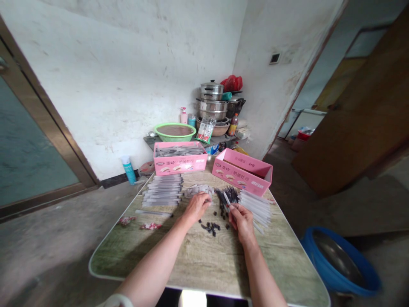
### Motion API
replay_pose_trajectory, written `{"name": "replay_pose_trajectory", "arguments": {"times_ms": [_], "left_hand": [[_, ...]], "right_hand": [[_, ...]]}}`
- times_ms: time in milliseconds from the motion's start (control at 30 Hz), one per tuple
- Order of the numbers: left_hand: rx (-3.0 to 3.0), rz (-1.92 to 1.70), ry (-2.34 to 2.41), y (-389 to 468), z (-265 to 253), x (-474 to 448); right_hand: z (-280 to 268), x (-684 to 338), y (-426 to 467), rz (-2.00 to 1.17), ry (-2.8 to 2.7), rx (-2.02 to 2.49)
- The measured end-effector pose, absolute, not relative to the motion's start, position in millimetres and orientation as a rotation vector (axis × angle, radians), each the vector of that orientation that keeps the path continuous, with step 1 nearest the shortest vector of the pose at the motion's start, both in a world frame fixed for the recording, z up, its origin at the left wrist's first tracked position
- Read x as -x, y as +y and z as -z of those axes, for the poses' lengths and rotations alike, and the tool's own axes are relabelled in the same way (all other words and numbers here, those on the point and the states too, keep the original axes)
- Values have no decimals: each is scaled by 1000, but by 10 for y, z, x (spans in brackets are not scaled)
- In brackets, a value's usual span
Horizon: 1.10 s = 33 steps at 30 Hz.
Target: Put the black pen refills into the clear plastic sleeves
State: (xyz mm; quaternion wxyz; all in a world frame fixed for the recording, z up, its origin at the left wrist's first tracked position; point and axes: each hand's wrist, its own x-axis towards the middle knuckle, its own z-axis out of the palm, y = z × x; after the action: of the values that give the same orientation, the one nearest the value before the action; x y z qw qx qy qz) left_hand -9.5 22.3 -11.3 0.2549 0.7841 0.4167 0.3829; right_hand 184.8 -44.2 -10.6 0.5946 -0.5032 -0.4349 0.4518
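My right hand (pixel 243 221) grips a slim pale pen barrel (pixel 226 198), its end pointing up and away. Bent and closed, the fingers of my left hand (pixel 197 207) meet beside a heap of small whitish pieces (pixel 198 189); whatever they pinch is too small to make out. Dark thin pen parts (pixel 227 194) lie bunched just beyond my right hand, with clear pen tubes (pixel 255 207) spread to their right. Small black caps (pixel 211 228) are scattered between my hands. On the left are a row of pale pens (pixel 162 189) and a single pen (pixel 154 212).
Across the table (pixel 198 264) stand a pink box (pixel 180 164) full of pens and another pink box (pixel 242 172). Behind them are a green basin (pixel 175 133) and stacked steel pots (pixel 212 104). A blue tub (pixel 341 262) sits on the floor at right.
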Motion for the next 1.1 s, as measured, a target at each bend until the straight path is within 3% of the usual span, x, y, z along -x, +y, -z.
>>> {"name": "replay_pose_trajectory", "arguments": {"times_ms": [300,1100], "left_hand": [[-1631,-1206,913,337,142,148],[-1484,-1138,813,230,49,72]], "right_hand": [[98,-1820,-452,-867,-1318,1270],[110,-1782,-482,-777,-1457,1248]]}}
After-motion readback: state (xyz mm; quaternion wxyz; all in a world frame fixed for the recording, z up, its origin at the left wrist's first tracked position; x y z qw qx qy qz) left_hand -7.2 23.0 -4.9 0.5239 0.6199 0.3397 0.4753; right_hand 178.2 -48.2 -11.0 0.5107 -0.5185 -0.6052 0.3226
